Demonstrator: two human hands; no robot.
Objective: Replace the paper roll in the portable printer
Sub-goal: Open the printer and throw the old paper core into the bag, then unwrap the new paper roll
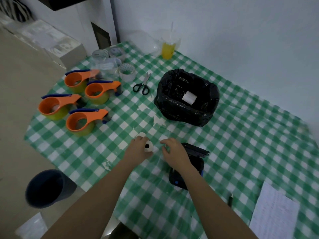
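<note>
Near the front middle of the table [241, 135], a small white paper roll [148, 147] with a dark core sits in the fingers of the left hand [138, 149], its end face turned toward the camera. Just to its right the right hand [174, 152] hovers with fingers curled and pinched close together; whether it holds the loose paper end or a bit of clear wrap I cannot tell. Beneath and behind that hand lies the portable printer [188, 168], dark, with its lid [196, 150] swung open, so the bay looks ready to receive a roll.

My reading is that the new roll is being prepared, its free end being found or its wrap removed, before loading. The next move calls for carrying the roll over the open bay, dropping it in with the paper feeding out the right way, then closing the lid over the tail.

Farther back stands a black bag-lined bin [186, 99] with a white roll [189, 97] inside, probably the spent one. Scissors [142, 84] lie beyond.
</note>
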